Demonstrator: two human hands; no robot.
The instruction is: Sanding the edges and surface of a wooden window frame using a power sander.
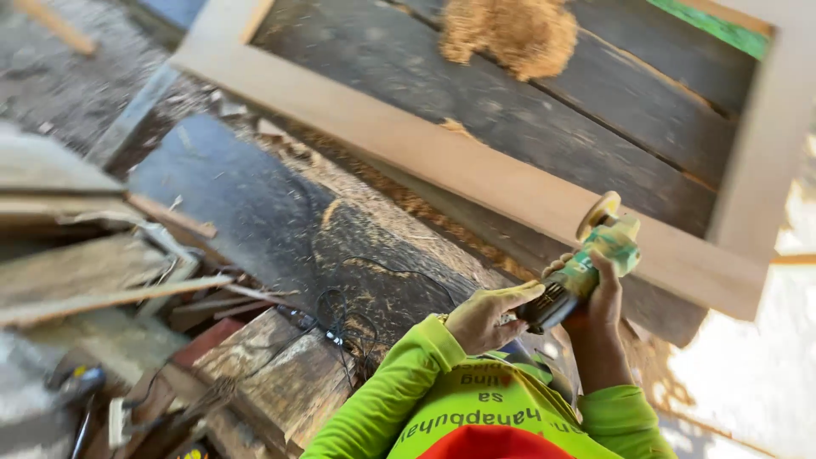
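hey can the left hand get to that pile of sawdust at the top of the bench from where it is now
Probably not without leaning in. The left hand is close to the body on the green sander, while the sawdust pile lies far across the dark bench, beyond the near rail of the wooden frame.

A wooden frame [476, 170] is lying across the dark planks [544, 110], with a sawdust pile [510, 32] sitting inside it. Scrap boards [93, 272] are lying to the left, and a cable [340, 323] is trailing between them and the frame.
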